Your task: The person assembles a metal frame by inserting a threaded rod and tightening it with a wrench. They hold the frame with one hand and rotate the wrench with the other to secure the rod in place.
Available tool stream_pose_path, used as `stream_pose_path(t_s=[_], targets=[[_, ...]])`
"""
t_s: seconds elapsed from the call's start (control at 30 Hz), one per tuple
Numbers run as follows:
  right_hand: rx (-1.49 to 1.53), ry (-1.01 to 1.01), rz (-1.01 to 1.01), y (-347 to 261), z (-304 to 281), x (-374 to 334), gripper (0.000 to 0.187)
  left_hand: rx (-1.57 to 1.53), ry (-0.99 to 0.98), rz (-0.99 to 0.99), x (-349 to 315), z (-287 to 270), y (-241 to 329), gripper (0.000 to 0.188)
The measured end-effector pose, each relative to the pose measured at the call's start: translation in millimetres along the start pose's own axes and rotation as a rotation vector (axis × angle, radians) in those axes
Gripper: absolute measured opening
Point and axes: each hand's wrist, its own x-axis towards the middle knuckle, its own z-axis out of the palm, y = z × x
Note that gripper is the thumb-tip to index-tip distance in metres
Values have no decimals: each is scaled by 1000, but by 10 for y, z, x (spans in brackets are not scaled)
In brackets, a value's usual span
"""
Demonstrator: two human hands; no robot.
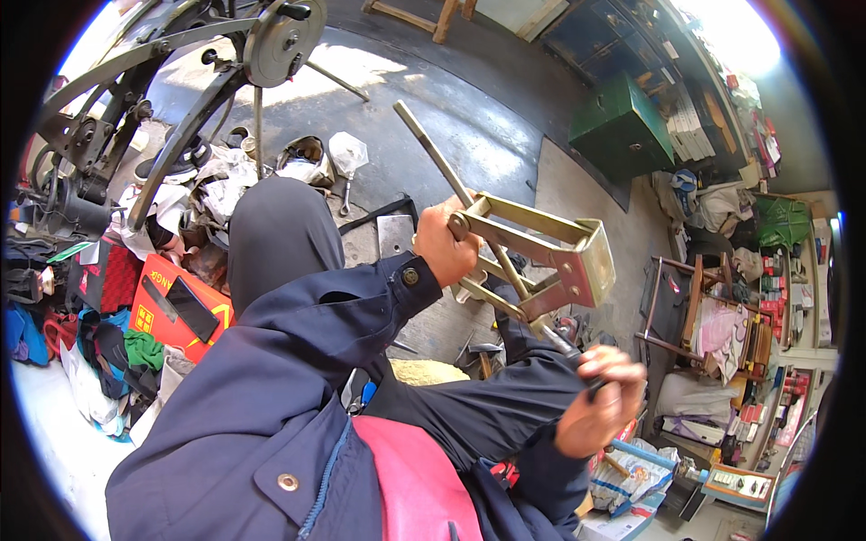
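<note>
My left hand (446,245) is closed around one end of a brass-coloured metal frame (534,218), made of flat bars, a long rod and a bent plate at its far end. The frame is held tilted above my lap. My right hand (603,401), slightly blurred, is closed on a slim tool with a dark handle and a bright metal shaft (561,343). Its shaft points up to the lower edge of the frame's plate end; I cannot tell whether its tip touches. Dark trousers and a pink apron (419,478) lie beneath my arms.
A cast-iron machine with a round wheel (284,43) stands at the far left. Below it are shoes, bags and an orange box (176,311) with a phone (192,307) on it. A green metal box (621,126) sits far right, near crowded shelves and a folding chair (695,311).
</note>
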Motion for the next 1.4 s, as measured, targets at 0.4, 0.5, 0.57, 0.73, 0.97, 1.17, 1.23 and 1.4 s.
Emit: stream_pose_path(t_s=[0.4, 0.5, 0.57, 0.73, 0.97, 1.17, 1.23, 1.4], targets=[[346, -25, 1085, 1043, 480, -1335, 25, -200, -42, -153, 41, -15, -14, 41], [613, 36, 1115, 1772, 447, -1060, 18, -139, -54, -88, 12, -43, 65, 14], [675, 216, 1112, 2083, 357, -819, 22, -63, -64, -8, 4, -62, 100, 9], [1024, -129, 704, 2325, -98, 169, 36, -116, -66, -104, 25, -76, 109, 10], [584, 147, 597, 1371, -12, 992, 49, -154, -49, -91, 5, -75, 185, 12], [82, 53, 121, 186, -89, 526, 43, -107, -16, -79, 23, -19, 129, 16], [-93, -30, 21, -27, -30, 204, 38, -105, -28, -72, 15, -8, 88, 16], [-186, 12, 174, -128, 274, -732, 12, -91, 2, -90, 22, 20, 21, 19]])
